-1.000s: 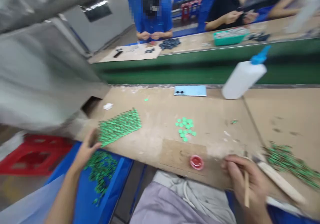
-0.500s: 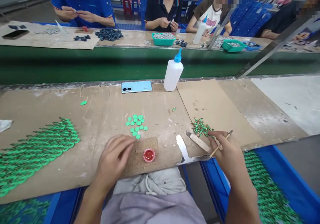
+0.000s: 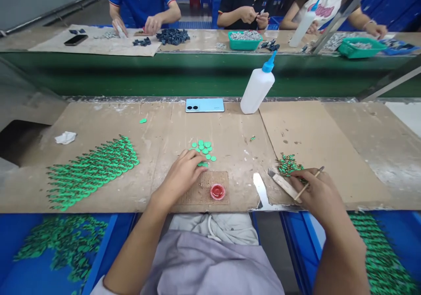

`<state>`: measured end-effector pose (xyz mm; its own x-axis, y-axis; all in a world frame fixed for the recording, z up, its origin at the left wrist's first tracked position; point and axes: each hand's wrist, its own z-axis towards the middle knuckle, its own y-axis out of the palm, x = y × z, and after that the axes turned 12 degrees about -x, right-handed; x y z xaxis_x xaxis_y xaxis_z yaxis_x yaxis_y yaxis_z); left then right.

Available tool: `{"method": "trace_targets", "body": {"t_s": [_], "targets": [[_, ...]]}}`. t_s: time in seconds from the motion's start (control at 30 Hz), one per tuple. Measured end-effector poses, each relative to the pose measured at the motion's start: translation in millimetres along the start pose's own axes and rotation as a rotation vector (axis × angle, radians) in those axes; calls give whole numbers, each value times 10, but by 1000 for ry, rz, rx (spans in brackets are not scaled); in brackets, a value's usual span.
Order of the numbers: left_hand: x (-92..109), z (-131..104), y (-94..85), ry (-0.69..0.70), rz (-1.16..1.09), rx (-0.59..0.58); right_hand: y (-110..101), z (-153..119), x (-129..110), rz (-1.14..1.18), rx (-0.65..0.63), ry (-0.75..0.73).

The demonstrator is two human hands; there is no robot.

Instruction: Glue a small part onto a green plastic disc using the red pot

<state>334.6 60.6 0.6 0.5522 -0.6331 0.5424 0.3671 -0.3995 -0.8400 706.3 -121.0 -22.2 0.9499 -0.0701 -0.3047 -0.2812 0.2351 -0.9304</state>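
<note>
My left hand [image 3: 182, 174] reaches the near side of a loose group of flat green discs [image 3: 205, 151]; its thumb and forefinger are closed around a green disc [image 3: 203, 164] at the table. A thin wooden stick [image 3: 309, 183] with a dark tip lies across my right hand [image 3: 322, 194], gripped in the fingers. That hand's fingertips touch a pile of tiny green and brown pieces [image 3: 289, 163]; whether they pinch one is hidden. Between the hands, a small round dish of red liquid [image 3: 217, 192] rests on a square brown board [image 3: 197, 194]. A wooden-handled blade [image 3: 284, 185] lies beside the right hand.
Rows of assembled green pieces [image 3: 95, 172] cover the left. A pale blue phone [image 3: 204, 106] and a white squeeze bottle [image 3: 257, 91] stand at the back. Blue bins [image 3: 108, 238] with green pieces sit below the table edge. Co-workers [image 3: 141, 5] work across the green divider [image 3: 148, 75].
My left hand has moved forward from beside the board to the green discs. My right hand stays at the pile, still with the stick. The view has shifted left.
</note>
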Motion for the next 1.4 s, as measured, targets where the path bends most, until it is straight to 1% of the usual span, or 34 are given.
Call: {"method": "trace_targets", "body": {"t_s": [0.07, 0.1, 0.2, 0.27, 0.3, 0.37, 0.47, 0.53, 0.6, 0.63, 0.7, 0.77, 0.8, 0.87, 0.93, 1.0, 1.07, 1.13, 1.17, 1.23, 1.3, 1.33, 1.4], "targets": [[-7, -33, -10, -24, -48, -8, -31, 7, -10, 34, 23, 22], [-8, -45, -13, -36, -72, -10, -47, 8, -28, 60, 46, 57], [-2, -57, -23, -67, -119, -4, -96, 9, -111, 162, 115, 245], [-1, -54, -28, -69, -112, 6, -124, 17, -167, 230, 135, 334], [-7, -51, -28, -59, -101, 12, -136, 24, -189, 252, 136, 343], [-36, -46, -16, -32, -71, 39, -157, 41, -217, 256, 107, 314], [-107, -39, 31, -13, -42, 121, -183, 50, -238, 227, 74, 265], [-140, -45, 62, -11, -64, 170, -197, 37, -271, 222, 90, 254], [-134, -68, 74, -26, -122, 212, -199, 14, -345, 282, 124, 291], [-114, -88, 71, -45, -169, 236, -194, 3, -402, 357, 148, 315], [-42, -142, 52, -97, -314, 292, -171, -6, -556, 614, 197, 328], [58, -214, 28, -147, -512, 338, -135, 13, -752, 986, 220, 266], [114, -256, 19, -165, -610, 353, -113, 35, -858, 1175, 204, 232], [223, -351, 12, -194, -775, 381, -61, 102, -1069, 1497, 118, 190], [323, -451, 18, -217, -954, 431, 1, 190, -1253, 1732, 23, 211], [411, -542, 29, -265, -1172, 459, 73, 283, -1390, 1908, -52, 266], [481, -613, 36, -336, -1346, 442, 155, 365, -1473, 2024, -111, 312], [523, -661, 38, -374, -1422, 413, 237, 423, -1508, 2062, -159, 338], [531, -680, 39, -375, -1432, 401, 273, 437, -1510, 2046, -188, 344], [523, -713, 42, -358, -1422, 382, 313, 425, -1491, 1931, -247, 336], [491, -748, 49, -344, -1383, 407, 295, 361, -1444, 1703, -283, 275], [470, -764, 54, -341, -1360, 427, 264, 318, -1410, 1560, -276, 223], [429, -789, 67, -340, -1324, 446, 177, 244, -1323, 1260, -199, 118]]}}
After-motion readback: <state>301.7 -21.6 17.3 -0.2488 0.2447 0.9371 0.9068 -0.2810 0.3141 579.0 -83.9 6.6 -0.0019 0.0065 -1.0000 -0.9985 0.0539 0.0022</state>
